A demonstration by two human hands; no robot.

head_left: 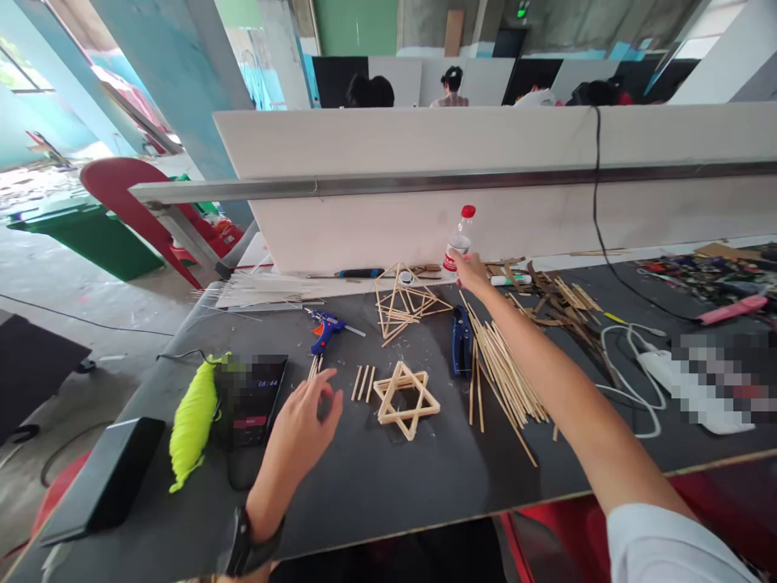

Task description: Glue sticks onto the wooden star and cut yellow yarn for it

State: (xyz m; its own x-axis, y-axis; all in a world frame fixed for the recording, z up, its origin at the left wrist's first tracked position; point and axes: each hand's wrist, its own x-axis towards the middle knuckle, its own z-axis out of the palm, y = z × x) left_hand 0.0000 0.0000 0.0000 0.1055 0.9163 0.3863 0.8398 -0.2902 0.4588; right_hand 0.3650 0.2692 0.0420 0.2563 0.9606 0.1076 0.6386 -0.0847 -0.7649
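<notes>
At the far side of the table, my right hand (472,274) is closed around the lower part of a clear plastic bottle (462,236) with a red cap and a red-and-white label. My left hand (307,421) hovers over the near table, fingers loosely curved and apart, with nothing visible in it. Just beyond its fingers lie a few short sticks (315,367). To its right are more short sticks (363,384) and a six-pointed wooden star (382,413). A blue hot glue gun (326,330) lies beyond the left hand.
A frame of thin sticks (384,312), blue-handled pliers (461,340) and a pile of long sticks (501,364) lie mid-table. At left are a phone (261,405), a lime-green plush-like object (193,421) and a dark box (106,478). A white partition (376,227) backs the table.
</notes>
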